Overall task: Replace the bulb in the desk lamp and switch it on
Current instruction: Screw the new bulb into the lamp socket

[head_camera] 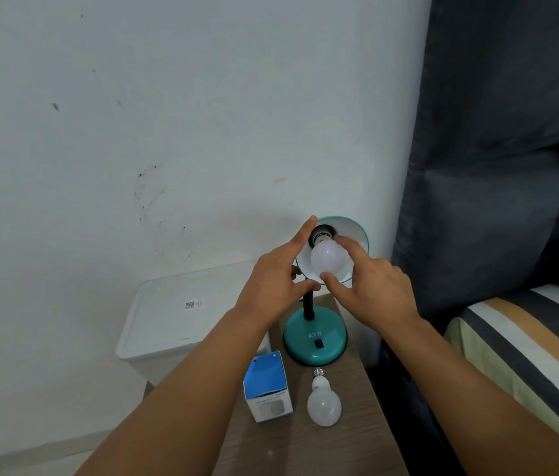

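A teal desk lamp stands on a wooden bedside table, its round base (315,334) carrying a black rocker switch (319,344). The shade (357,235) is tilted toward me with a white bulb (327,256) in its socket, unlit. My right hand (372,286) pinches that bulb between index finger and thumb. My left hand (280,276) holds the shade's left rim, index finger along the edge and thumb under it. A second white bulb (324,401) lies on the table in front of the base, beside a blue-and-white bulb box (268,386).
The wooden table (305,448) is narrow, with a white lidded bin (182,314) to its left against the wall. A dark padded headboard (484,166) and a striped bed (528,345) lie close on the right.
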